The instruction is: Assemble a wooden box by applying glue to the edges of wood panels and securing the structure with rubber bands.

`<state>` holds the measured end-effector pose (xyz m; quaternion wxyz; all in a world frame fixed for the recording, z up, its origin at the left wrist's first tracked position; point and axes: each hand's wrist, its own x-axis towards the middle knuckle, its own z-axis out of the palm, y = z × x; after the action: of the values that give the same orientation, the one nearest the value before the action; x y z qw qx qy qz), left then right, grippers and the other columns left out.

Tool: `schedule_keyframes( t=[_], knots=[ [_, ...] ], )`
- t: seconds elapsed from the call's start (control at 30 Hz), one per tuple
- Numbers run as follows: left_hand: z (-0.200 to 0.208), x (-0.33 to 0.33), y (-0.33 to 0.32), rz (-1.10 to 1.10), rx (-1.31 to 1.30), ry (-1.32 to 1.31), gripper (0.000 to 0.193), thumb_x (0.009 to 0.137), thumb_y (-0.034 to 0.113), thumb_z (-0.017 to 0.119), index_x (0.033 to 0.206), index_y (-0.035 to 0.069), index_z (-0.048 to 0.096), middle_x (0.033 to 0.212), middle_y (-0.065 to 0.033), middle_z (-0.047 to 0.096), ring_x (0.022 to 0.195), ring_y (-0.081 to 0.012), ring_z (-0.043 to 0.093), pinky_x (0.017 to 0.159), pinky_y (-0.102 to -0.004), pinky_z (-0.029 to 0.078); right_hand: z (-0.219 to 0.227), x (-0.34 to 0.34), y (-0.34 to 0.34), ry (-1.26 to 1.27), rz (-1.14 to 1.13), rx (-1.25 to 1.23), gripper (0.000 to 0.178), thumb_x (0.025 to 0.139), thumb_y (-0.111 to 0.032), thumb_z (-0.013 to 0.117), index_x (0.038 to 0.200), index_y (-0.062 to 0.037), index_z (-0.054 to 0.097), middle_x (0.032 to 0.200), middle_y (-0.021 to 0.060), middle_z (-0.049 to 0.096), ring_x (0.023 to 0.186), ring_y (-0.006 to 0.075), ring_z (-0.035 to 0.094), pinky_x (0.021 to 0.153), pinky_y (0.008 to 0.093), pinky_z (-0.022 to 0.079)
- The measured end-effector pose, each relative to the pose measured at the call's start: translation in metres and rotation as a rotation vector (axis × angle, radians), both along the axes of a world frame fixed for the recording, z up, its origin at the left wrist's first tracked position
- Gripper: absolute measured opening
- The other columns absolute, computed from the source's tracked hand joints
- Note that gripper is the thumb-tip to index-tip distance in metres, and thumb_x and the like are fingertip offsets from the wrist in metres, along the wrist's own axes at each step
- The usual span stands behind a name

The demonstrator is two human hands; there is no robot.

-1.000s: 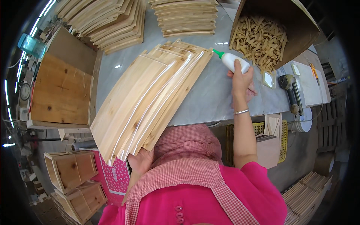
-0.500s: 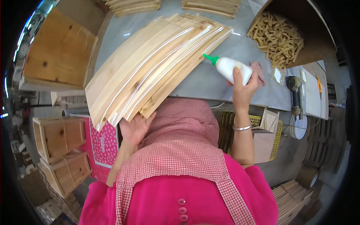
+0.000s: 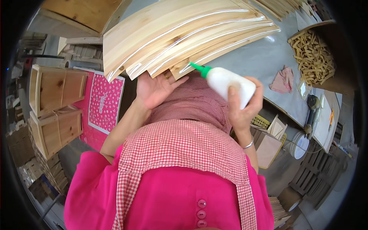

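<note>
Several thin wooden boards (image 3: 134, 40) lie overlapped in a fan on the table, with white lines of glue along their exposed edges. My right hand (image 3: 247, 101) grips a white squeeze bottle (image 3: 226, 82) with a green nozzle. The nozzle tip is at the near end of the closest board (image 3: 180, 73), where a glue line runs; whether it touches cannot be made out. My left hand (image 3: 155, 90) is palm up at the near ends of the boards, fingers apart, with some fingertips hidden beneath the wood.
A grey table (image 3: 245, 57) holds a pink cloth (image 3: 283, 79), a box of curled wood strips (image 3: 314, 57) and a dark handheld tool (image 3: 310, 111) at the right. Wooden crates (image 3: 57, 88) are stacked at the left, beside a pink patterned sheet (image 3: 107, 99). A yellow basket (image 3: 261, 122) stands below the table edge.
The bottle in my right hand has moved left and nearer, along the closest board. The glue line on that board now reaches its near end. The whole view has shifted and turned.
</note>
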<state>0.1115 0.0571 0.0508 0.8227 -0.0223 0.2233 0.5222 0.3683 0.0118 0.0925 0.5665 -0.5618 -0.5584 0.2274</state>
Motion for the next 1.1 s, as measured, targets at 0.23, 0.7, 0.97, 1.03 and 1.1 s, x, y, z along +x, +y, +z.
schedule_keyframes(
  t=[0.23, 0.7, 0.97, 1.03, 1.1],
  knots=[
    [0.001, 0.012, 0.002, 0.023, -0.132, -0.02, 0.078, 0.099, 0.059, 0.044, 0.154, 0.005, 0.031, 0.157, -0.0193, 0.037, 0.148, -0.0411, 0.029, 0.122, -0.0633, 0.015, -0.009, -0.006, -0.018, -0.094, 0.114, -0.119, 0.046, 0.082, -0.021, 0.079, 0.116, -0.0018, 0.055, 0.094, 0.0144, 0.064, 0.084, 0.0223, 0.065, 0.073, 0.0348, 0.053],
    [-0.008, 0.006, -0.004, 0.07, 0.01, 0.035, 0.064, 0.106, 0.051, 0.032, 0.152, 0.006, 0.038, 0.156, -0.0153, 0.043, 0.147, -0.0341, 0.035, 0.123, -0.061, 0.012, -0.061, 0.248, -0.027, -0.195, -1.047, 0.147, 0.044, 0.081, -0.014, 0.076, 0.112, 0.0022, 0.051, 0.11, 0.0145, 0.053, 0.104, 0.028, 0.054, 0.093, 0.0418, 0.047],
    [0.011, 0.015, -0.001, 0.126, -0.208, 0.04, 0.069, 0.103, 0.056, 0.037, 0.152, 0.006, 0.037, 0.157, -0.0173, 0.039, 0.147, -0.0362, 0.034, 0.123, -0.0598, 0.016, -0.054, 0.277, -0.005, -0.819, -1.015, -0.002, 0.025, 0.083, -0.013, 0.068, 0.103, -0.0007, 0.06, 0.115, 0.0218, 0.062, 0.113, 0.0405, 0.056, 0.1, 0.049, 0.041],
    [0.011, 0.013, -0.003, 0.127, -0.205, 0.051, 0.07, 0.103, 0.056, 0.038, 0.152, 0.006, 0.037, 0.157, -0.0173, 0.04, 0.147, -0.0362, 0.035, 0.123, -0.0596, 0.016, -0.037, 0.245, 0.033, -0.634, -0.805, 0.107, 0.023, 0.087, -0.01, 0.063, 0.107, 0.0008, 0.064, 0.121, 0.0235, 0.061, 0.116, 0.0403, 0.055, 0.103, 0.0472, 0.039],
    [0.007, 0.01, -0.004, 0.109, -0.196, 0.059, 0.071, 0.103, 0.058, 0.037, 0.152, 0.006, 0.035, 0.156, -0.017, 0.04, 0.146, -0.0366, 0.036, 0.123, -0.0597, 0.018, -0.031, 0.226, 0.079, -0.577, -0.536, 0.164, 0.032, 0.088, -0.009, 0.06, 0.119, 0.0, 0.065, 0.124, 0.0224, 0.06, 0.116, 0.0406, 0.055, 0.105, 0.0465, 0.039]
  ],
)
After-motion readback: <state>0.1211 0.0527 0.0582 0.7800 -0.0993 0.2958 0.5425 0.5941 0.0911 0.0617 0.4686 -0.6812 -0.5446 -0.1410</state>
